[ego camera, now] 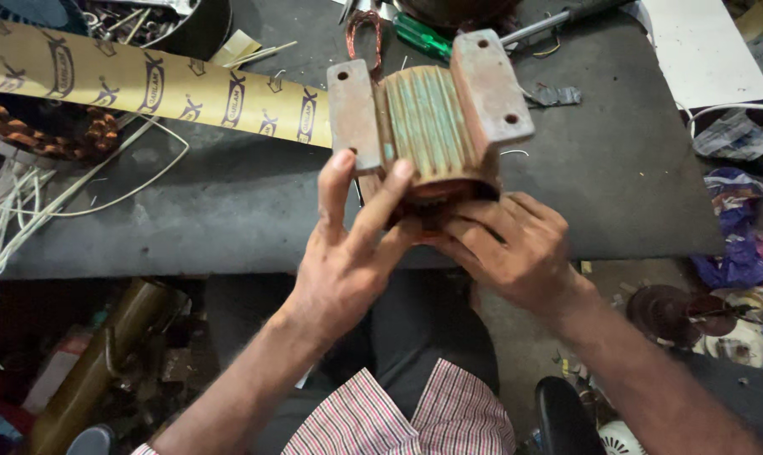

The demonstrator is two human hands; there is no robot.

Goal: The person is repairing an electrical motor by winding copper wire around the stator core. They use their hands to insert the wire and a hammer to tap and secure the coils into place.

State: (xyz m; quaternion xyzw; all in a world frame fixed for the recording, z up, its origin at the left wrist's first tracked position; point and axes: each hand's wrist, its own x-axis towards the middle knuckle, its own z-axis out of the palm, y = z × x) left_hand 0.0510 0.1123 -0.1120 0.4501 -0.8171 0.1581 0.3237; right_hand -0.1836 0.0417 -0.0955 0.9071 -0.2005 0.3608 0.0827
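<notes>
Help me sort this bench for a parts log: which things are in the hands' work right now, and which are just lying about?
In hand:
- ribbed metal housing, with two flat mounting feet
- left hand gripping its near end
- right hand at its underside

Lying about:
- green-handled screwdriver
- printed paper roll
- white wire strands
- dark worktable

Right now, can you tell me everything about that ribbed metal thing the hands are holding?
The ribbed metal block looks like old cast metal: a greenish, worn finned middle between two flat reddish-brown plates, each with a small round hole. It sits tilted above the dark work surface, near edge towards the person. The left hand presses fingers against its near left side; the right hand grips its lower end. Its underside is hidden.
</notes>
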